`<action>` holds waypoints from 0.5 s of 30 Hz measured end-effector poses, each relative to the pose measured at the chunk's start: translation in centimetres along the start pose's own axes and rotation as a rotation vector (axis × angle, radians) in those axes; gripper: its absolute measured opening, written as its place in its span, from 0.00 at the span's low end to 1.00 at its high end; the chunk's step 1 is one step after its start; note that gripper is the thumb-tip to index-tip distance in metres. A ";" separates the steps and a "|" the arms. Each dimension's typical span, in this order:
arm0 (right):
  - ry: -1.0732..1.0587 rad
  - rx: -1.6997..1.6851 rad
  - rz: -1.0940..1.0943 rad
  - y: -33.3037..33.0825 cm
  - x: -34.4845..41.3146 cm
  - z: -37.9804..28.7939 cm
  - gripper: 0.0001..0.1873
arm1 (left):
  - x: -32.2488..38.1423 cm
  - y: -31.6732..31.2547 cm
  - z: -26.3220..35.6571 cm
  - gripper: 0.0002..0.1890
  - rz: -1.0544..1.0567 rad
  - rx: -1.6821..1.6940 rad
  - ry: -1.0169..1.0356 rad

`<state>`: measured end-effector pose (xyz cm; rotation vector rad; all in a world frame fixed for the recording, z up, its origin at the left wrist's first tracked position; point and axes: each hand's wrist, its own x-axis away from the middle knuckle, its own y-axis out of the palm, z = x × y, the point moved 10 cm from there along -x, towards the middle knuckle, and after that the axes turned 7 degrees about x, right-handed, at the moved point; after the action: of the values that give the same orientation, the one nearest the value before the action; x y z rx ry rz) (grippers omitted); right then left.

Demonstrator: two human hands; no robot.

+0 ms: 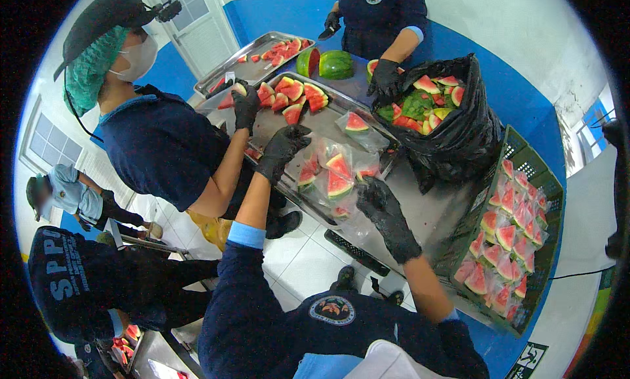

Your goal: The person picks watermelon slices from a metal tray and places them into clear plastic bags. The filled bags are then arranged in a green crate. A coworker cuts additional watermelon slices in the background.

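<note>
My left hand (284,151), in a black glove, is over the near tray with fingers curled, beside clear plastic bags; whether it holds one, I cannot tell. My right hand (386,214), also black-gloved, pinches a clear plastic bag (359,216) at the tray's near edge. Between my hands lie bagged watermelon wedges (339,176). Another bagged wedge (356,123) rests farther back on the metal tray (330,114). Loose watermelon wedges (292,91) are grouped at the tray's far end.
A green plastic crate (541,290) of bagged wedges stands at right. A black bag (455,138) holds rinds and pieces. Beyond are a cut watermelon (336,65) and another tray (231,66). A co-worker at left holds watermelon; another across the table has a knife (327,33).
</note>
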<state>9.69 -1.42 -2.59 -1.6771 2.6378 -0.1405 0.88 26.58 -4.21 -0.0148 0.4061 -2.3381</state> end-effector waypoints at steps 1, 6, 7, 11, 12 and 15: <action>-0.126 0.207 0.035 0.2 -1.9 -0.8 0.37 | 0.4 0.8 2.8 0.14 -0.073 -0.046 0.104; -0.464 0.498 0.045 0.9 -9.0 -2.5 0.47 | 1.5 3.9 11.2 0.16 -0.343 0.167 0.153; -0.426 0.482 -0.020 1.2 -9.8 -2.0 0.45 | 1.7 4.4 12.1 0.17 -0.365 0.132 0.126; -0.007 0.209 -0.351 2.8 -9.2 1.6 0.35 | 2.8 5.1 14.8 0.20 -0.377 0.162 0.102; -0.119 0.245 -0.131 1.0 -8.0 0.4 0.26 | 2.9 4.9 14.7 0.20 -0.333 0.101 0.082; -0.047 -0.060 -0.049 -0.2 -6.1 0.3 0.24 | 2.6 4.5 15.7 0.17 -0.299 0.330 0.145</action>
<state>12.48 3.95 -3.10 -1.7419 2.5935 -0.0222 4.11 17.28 9.14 0.2706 0.0855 -2.6850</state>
